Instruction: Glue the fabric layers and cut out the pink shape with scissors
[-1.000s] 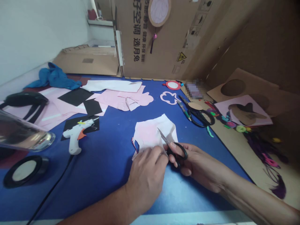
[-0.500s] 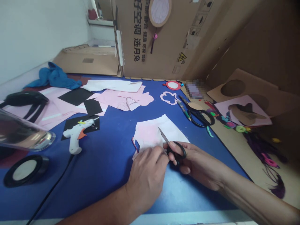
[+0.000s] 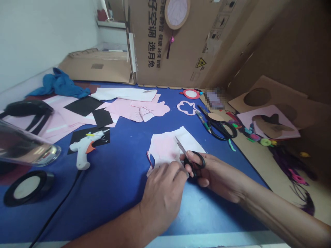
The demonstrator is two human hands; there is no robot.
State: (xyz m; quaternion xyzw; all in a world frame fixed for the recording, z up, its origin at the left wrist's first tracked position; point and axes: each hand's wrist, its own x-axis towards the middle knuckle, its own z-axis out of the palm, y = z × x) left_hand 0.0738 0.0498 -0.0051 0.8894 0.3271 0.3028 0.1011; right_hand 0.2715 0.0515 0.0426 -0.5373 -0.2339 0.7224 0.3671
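Note:
A pale pink sheet point(image 3: 168, 146) lies on the blue table point(image 3: 116, 172) just ahead of me. My left hand point(image 3: 161, 194) is closed on its near edge, fingers pinching the sheet. My right hand point(image 3: 214, 174) grips small black-handled scissors point(image 3: 190, 156), thumb and fingers through the loops. The blades point up and left over the pink sheet and look nearly closed.
A white glue gun point(image 3: 84, 148) with its cord lies to the left, beside a black tape roll point(image 3: 27, 187) and a clear jar point(image 3: 23, 146). Pink and black paper scraps point(image 3: 103, 112) lie further back. Larger black scissors point(image 3: 218, 127) and foam bits sit right. Cardboard boxes point(image 3: 168, 41) stand behind.
My right hand with the scissors has moved slightly forward and left along the pink sheet. The sheet's right corner has flattened. My left hand has stayed on the near edge.

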